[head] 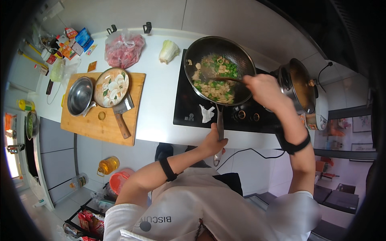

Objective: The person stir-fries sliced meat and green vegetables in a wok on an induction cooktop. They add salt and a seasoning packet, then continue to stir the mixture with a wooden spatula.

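Note:
My left hand [214, 140] is closed around the metal handle [220, 120] of a dark wok [242, 60]. The wok sits on a black glass cooktop [187, 105], tilted in my view. In it lie pale cooked pieces and chopped green peppers [220, 90], heaped partly toward the near side. My right hand [264, 89] grips a brown spatula or spoon [230, 79] over the wok, its far end among the food. A crumpled white tissue [207, 113] lies on the cooktop beside the handle.
Right of the wok stands a metal pot [283, 78] with its lid [303, 84]. Leftward, a wooden cutting board [87, 128] bears a metal bowl [80, 96], a floral plate [111, 87] and a cleaver [122, 120]. Bagged meat [125, 49] and a cabbage [168, 51] sit behind.

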The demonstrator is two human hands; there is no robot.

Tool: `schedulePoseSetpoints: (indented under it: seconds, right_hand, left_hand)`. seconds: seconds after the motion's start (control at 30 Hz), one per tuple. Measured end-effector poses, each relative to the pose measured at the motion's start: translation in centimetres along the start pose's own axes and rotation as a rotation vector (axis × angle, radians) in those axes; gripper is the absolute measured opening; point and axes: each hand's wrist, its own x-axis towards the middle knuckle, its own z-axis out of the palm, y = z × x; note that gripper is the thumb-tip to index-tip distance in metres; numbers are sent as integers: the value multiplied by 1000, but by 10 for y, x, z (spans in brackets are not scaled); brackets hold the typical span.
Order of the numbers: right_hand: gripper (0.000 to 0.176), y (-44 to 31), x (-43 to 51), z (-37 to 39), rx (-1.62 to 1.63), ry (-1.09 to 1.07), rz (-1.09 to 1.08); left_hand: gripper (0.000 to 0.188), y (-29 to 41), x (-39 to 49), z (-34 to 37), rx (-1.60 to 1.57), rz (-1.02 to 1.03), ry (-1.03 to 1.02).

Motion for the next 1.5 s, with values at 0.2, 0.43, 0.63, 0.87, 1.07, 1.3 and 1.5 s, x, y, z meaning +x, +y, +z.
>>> schedulePoseSetpoints:
  seconds: [0.2,0.43,0.63,0.87,1.07,1.3,1.5]
  right_hand:
    - [14,-35,-34,-33,25,-190,83]
    - [18,34,5,64,3,113,355]
    - [25,38,59,83,274,184,489]
    - [9,18,10,65,123,99,-67]
    - [16,-29,-42,-22,58,-156,98]
    - [24,15,17,66,-55,160,177]
    - [22,27,46,88,-64,72,114]
  left_hand:
    - [45,7,-4,3,-3,-30,14]
    - [43,7,-3,3,6,2,37]
    - [47,8,-4,1,22,-8,8]
    - [48,8,-4,0,21,-23,9]
    - [43,8,-4,2,32,-5,33]
    - [41,7,-5,4,35,22,66]
    - [40,5,-5,3,11,17,45]
